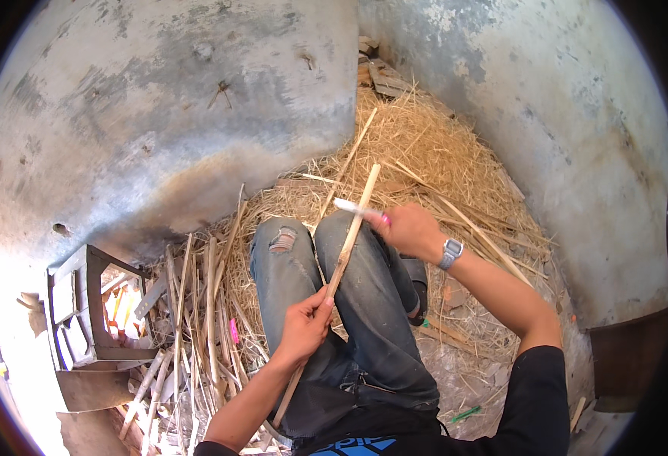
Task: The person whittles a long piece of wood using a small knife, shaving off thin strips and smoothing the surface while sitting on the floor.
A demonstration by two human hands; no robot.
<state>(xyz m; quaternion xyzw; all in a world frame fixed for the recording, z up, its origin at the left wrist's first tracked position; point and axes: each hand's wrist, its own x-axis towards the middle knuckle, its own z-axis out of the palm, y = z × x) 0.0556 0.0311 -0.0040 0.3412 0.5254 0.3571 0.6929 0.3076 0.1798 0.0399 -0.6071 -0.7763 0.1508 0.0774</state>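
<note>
A long, pale wooden strip (349, 239) slants across my lap, its far end past my knees and its near end beside my hip. My left hand (305, 325) is closed round the strip at about its middle. In the fist of my right hand (414, 230) is a knife (346, 205) with a pink handle. Its pale blade, a little blurred, points left and crosses the strip near the far end. Whether the edge bites into the wood cannot be made out. My legs in worn jeans (281, 266) lie beneath the strip.
Fine straw-like shavings (433, 144) are heaped ahead in the corner between two grey walls (220, 83). Several long strips (211, 304) lie at the left beside a wooden frame (83, 304). A bright pink object (234, 330) lies among them; a green one (465, 414) is on the floor at right.
</note>
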